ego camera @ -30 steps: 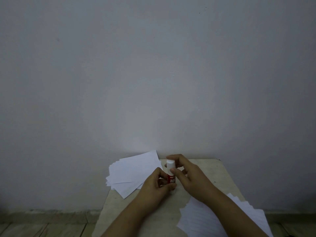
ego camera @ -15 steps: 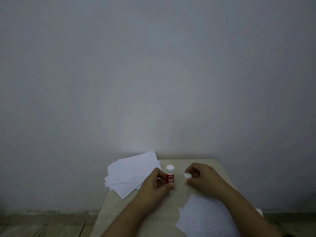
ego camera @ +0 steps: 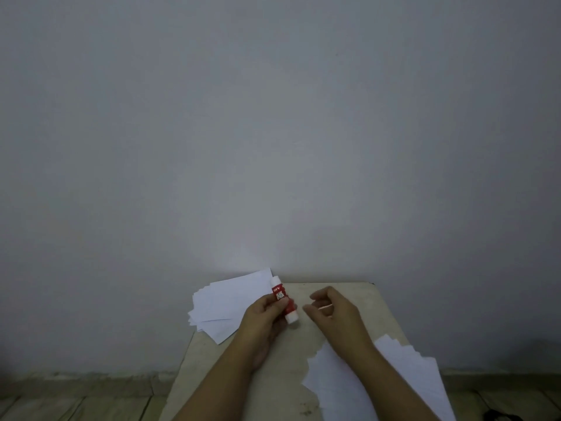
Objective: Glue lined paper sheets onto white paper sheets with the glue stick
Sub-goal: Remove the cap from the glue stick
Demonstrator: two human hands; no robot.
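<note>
Glue stick (ego camera: 283,300) now tilted in left grip (ego camera: 267,317)

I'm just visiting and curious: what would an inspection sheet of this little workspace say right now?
Surface: small pale table against the wall, with some stains.
Job's things: glue stick, red label, tilted in the left hand; stack of white sheets at the table's far left corner; second stack of sheets near right, lines too faint to confirm.
Clutter: nothing seen.
Hands: left hand grips the glue stick; right hand has loosely curled fingers above the table; whether it holds the cap cannot be told.
Cables: nothing seen.
Surroundings: plain grey wall; tiled floor.
</note>
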